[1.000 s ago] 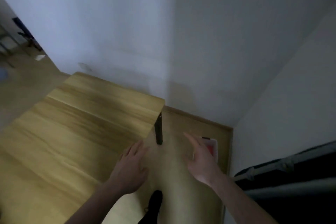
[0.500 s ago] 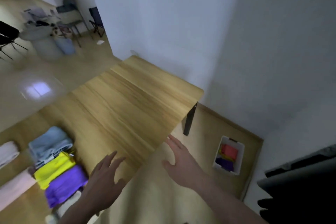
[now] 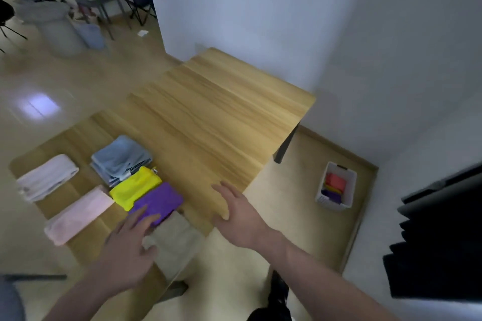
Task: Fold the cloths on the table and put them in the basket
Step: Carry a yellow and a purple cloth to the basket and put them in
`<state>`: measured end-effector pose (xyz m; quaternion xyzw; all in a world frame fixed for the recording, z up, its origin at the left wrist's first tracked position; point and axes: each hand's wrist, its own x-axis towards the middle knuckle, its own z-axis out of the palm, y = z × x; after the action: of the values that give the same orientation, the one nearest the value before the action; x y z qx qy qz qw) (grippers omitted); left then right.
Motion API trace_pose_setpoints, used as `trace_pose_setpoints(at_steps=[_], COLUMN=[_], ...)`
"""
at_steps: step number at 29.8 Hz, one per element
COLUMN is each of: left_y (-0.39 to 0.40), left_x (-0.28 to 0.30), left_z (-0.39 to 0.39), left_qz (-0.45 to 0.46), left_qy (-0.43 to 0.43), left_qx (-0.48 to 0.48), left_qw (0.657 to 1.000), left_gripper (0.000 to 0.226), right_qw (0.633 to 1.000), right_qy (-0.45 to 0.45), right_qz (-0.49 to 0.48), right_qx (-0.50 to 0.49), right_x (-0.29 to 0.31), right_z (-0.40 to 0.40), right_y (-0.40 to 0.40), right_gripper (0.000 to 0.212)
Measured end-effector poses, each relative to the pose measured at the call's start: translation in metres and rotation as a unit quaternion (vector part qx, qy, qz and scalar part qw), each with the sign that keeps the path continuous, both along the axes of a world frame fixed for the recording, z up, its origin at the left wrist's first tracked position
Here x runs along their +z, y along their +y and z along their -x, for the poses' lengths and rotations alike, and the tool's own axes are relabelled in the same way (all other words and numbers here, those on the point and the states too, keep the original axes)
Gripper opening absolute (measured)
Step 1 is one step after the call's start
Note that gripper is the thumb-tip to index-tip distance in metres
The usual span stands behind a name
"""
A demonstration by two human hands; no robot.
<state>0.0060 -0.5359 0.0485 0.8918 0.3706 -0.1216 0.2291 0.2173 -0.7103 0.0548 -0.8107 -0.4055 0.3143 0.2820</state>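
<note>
My left hand (image 3: 127, 242) hovers with its fingers (image 3: 140, 216) spread and straight over the purple cloth (image 3: 159, 202) and beige cloth (image 3: 174, 242), gripping nothing. My right hand (image 3: 240, 214) is over the tabletop (image 3: 208, 117) edge, fingers loose and empty. Yellow cloth (image 3: 135, 186), blue cloth (image 3: 120, 156), pink cloth (image 3: 78, 214) and white cloth (image 3: 47, 176) lie folded nearby. The basket (image 3: 349, 190) sits on the floor, well apart, with cloths inside.

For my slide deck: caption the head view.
Both hands open over folded cloths on a wooden table; white basket on the floor.
</note>
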Motion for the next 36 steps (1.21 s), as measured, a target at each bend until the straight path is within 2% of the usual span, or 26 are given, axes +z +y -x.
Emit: trace_pose_setpoints(at_steps=[3,4,11,14,18,21,23,28,32,35,36], left_y=[0.016,0.026,0.076,0.082,0.126,0.157,0.185,0.218,0.25,0.27,0.291], left_x=[-0.006,-0.003,-0.021,-0.033,-0.046,-0.05,-0.054,-0.058,-0.071,-0.087,-0.097], left_z=[0.022,0.049,0.09,0.091,0.11,0.117,0.122,0.117,0.1,0.083,0.07], left_qz=[0.015,0.027,0.057,0.076,0.082,0.075,0.089,0.106,0.117,0.112,0.114], left_qy=[-0.024,-0.011,-0.016,-0.007,0.03,0.015,0.028,0.025,0.019,-0.002,-0.012], left_qx=[-0.005,-0.012,-0.019,-0.029,0.007,0.021,0.042,0.027,-0.02,-0.089,-0.155], left_qw=[1.0,1.0,0.998,0.997,0.996,0.997,0.995,0.994,0.993,0.99,0.981], left_gripper=[0.067,0.067,0.063,0.064,0.061,0.06,0.058,0.053,0.06,0.052,0.049], right_qw=[1.0,1.0,0.998,0.997,0.994,0.995,0.995,0.996,0.992,0.983,0.971], right_qy=[0.009,0.007,0.025,0.033,0.069,0.064,0.061,0.048,0.038,0.037,0.038], right_qz=[0.006,0.008,0.05,0.061,0.075,0.079,0.083,0.067,0.071,0.096,0.107], right_qx=[-0.021,-0.023,-0.036,-0.046,-0.035,-0.004,-0.01,-0.034,-0.092,-0.154,-0.211], right_x=[-0.005,-0.006,-0.022,-0.034,-0.065,-0.074,-0.079,-0.083,-0.095,-0.106,-0.114], right_z=[0.025,0.054,0.102,0.105,0.116,0.119,0.122,0.122,0.127,0.149,0.17], right_y=[0.005,0.014,0.044,0.041,0.082,0.108,0.129,0.15,0.165,0.17,0.179], right_gripper=[0.071,0.071,0.072,0.07,0.067,0.068,0.068,0.065,0.065,0.064,0.064])
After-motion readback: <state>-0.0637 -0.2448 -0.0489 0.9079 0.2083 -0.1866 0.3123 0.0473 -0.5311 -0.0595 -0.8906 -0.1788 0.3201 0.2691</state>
